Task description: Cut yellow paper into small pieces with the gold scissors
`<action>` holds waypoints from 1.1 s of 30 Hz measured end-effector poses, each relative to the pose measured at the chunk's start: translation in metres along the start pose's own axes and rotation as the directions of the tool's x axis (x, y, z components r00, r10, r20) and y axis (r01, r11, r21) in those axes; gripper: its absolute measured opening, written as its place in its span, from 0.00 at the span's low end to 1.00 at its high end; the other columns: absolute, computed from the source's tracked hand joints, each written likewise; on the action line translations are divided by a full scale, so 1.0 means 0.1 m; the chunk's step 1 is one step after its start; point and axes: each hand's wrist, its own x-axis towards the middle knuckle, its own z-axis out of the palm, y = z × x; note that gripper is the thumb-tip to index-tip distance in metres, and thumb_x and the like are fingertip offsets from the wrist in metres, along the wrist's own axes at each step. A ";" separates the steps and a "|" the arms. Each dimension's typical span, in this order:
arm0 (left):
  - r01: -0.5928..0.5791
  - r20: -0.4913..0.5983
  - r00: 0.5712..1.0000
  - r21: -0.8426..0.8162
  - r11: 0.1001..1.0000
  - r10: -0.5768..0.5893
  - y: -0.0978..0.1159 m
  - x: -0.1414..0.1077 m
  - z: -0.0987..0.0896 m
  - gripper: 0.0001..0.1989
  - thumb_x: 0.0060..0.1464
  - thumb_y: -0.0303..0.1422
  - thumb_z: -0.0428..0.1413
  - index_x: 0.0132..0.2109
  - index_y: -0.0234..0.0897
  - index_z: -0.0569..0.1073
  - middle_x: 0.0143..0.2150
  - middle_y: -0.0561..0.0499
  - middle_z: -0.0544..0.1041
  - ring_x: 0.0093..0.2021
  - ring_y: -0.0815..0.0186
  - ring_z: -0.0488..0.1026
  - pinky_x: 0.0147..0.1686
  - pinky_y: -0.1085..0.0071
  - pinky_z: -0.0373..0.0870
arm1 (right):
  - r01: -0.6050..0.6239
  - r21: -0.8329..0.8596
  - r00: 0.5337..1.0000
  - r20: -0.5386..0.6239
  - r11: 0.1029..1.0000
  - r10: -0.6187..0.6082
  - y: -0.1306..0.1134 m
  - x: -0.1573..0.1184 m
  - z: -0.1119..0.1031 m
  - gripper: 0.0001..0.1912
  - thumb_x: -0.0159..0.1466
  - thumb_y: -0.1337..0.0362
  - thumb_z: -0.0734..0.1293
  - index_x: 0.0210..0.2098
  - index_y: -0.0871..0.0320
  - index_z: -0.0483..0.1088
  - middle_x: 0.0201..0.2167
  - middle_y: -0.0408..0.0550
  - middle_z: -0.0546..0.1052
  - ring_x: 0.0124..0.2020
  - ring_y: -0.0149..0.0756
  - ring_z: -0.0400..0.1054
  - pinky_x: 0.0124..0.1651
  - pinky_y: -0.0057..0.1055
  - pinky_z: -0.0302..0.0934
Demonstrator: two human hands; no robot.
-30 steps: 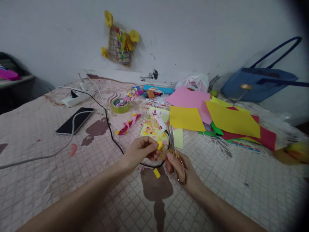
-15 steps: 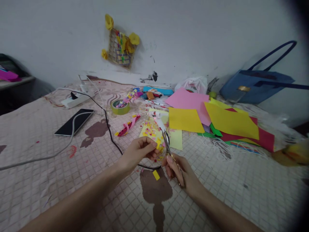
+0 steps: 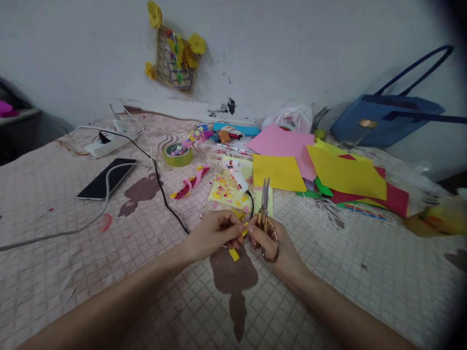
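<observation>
Between the fingertips of my left hand [image 3: 222, 231] is a small yellow paper piece [image 3: 244, 229], pinched near the middle of the table. My right hand [image 3: 272, 240] has gold-handled scissors [image 3: 265, 199] hooked on its fingers, blades pointing away and slightly parted; its thumb and fingertip meet the right end of the yellow piece. Another yellow paper strip [image 3: 234, 253] shows just below my left fingertips. Beyond the hands a white glue gun [image 3: 236, 176] lies on a pale yellow sheet [image 3: 216, 191] scattered with small paper cuttings.
Yellow paper [image 3: 279, 172], pink paper [image 3: 284, 143] and white string [image 3: 328, 214] lie right. Leftward are a phone [image 3: 107, 179], green tape [image 3: 177, 155], a pink-wrapped red strip [image 3: 190, 183], a power strip [image 3: 111, 144] and cables. A blue bag [image 3: 386, 119] stands back right.
The scissors have swung upright and away from the yellow piece. My right fingertips have come up to my left ones at the piece. The view has tilted slightly downward.
</observation>
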 end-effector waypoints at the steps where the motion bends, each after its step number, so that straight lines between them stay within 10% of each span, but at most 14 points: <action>1: -0.013 -0.004 1.000 0.006 1.000 0.013 0.00 0.00 0.00 0.12 0.51 0.38 0.55 0.30 0.31 0.67 0.25 0.53 0.71 0.23 0.75 0.67 0.24 0.78 0.64 | 0.007 -0.013 1.000 -0.006 1.000 -0.007 0.00 0.00 0.00 0.12 0.61 0.59 0.61 0.25 0.58 0.61 0.18 0.38 0.63 0.20 0.26 0.56 0.23 0.24 0.51; 26: -0.076 -0.315 0.949 -0.145 0.987 0.027 0.12 0.02 -0.08 0.09 0.51 0.34 0.55 0.30 0.32 0.66 0.22 0.53 0.72 0.22 0.73 0.69 0.25 0.76 0.66 | -0.083 -0.136 0.990 0.101 0.987 0.097 -0.16 -0.14 0.11 0.21 0.62 0.48 0.56 0.22 0.57 0.56 0.17 0.38 0.59 0.20 0.29 0.54 0.22 0.26 0.47; 33: -0.041 -0.174 0.984 -0.052 0.998 0.032 0.10 0.00 -0.05 0.11 0.50 0.36 0.55 0.29 0.32 0.65 0.23 0.53 0.72 0.22 0.74 0.68 0.25 0.76 0.66 | -0.066 -0.051 0.996 -0.058 0.997 0.063 -0.18 -0.08 0.05 0.15 0.59 0.52 0.62 0.27 0.58 0.63 0.17 0.38 0.61 0.19 0.27 0.53 0.21 0.24 0.49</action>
